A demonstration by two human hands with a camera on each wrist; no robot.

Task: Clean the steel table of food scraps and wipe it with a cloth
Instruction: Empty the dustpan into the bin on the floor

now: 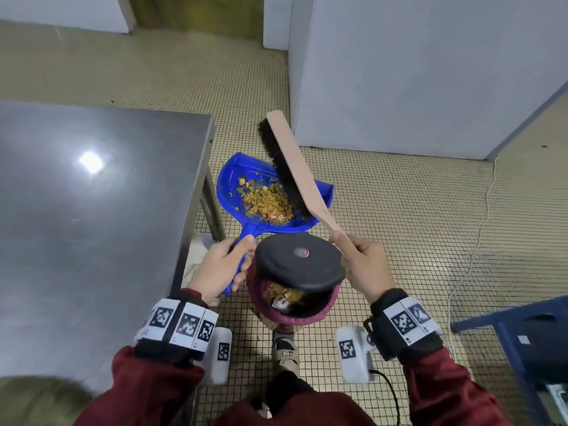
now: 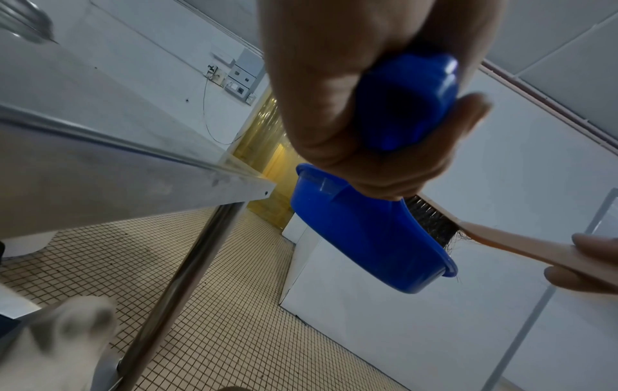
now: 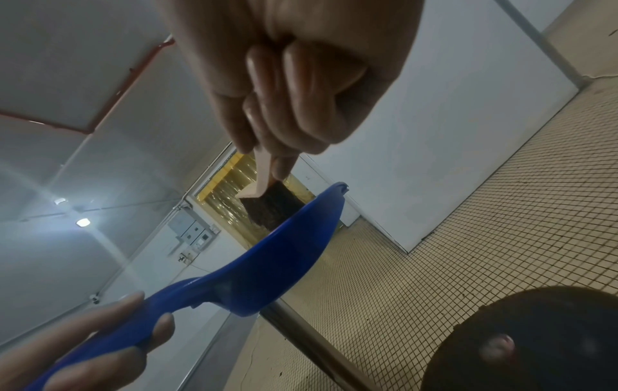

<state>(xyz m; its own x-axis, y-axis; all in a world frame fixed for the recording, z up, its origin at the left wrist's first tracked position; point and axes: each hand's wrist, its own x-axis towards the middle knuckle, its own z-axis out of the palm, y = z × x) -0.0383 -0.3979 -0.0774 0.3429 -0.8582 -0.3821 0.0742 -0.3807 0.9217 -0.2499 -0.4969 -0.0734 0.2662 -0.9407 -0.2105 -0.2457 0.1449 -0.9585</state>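
Note:
My left hand (image 1: 222,265) grips the handle of a blue dustpan (image 1: 233,186), held beyond the steel table's (image 1: 92,186) right edge. Yellow-orange food scraps (image 1: 267,202) lie heaped in the pan. My right hand (image 1: 364,264) grips the wooden handle of a black-bristled brush (image 1: 290,162), whose bristles rest in the pan's right side. Below both hands stands a maroon bin (image 1: 307,315) with its black lid (image 1: 299,261) raised; scraps show inside. From the left wrist the dustpan (image 2: 364,232) is seen from beneath, and from the right wrist the brush (image 3: 267,206) dips into the dustpan (image 3: 287,259).
The tabletop shows no scraps in the visible part. A table leg (image 1: 213,207) stands next to the pan. White partition walls (image 1: 415,72) rise behind. A blue frame (image 1: 516,336) is at the right, a white cord (image 1: 479,229) lies on the tiled floor, and my sandalled foot (image 1: 285,352) is at the bin's base.

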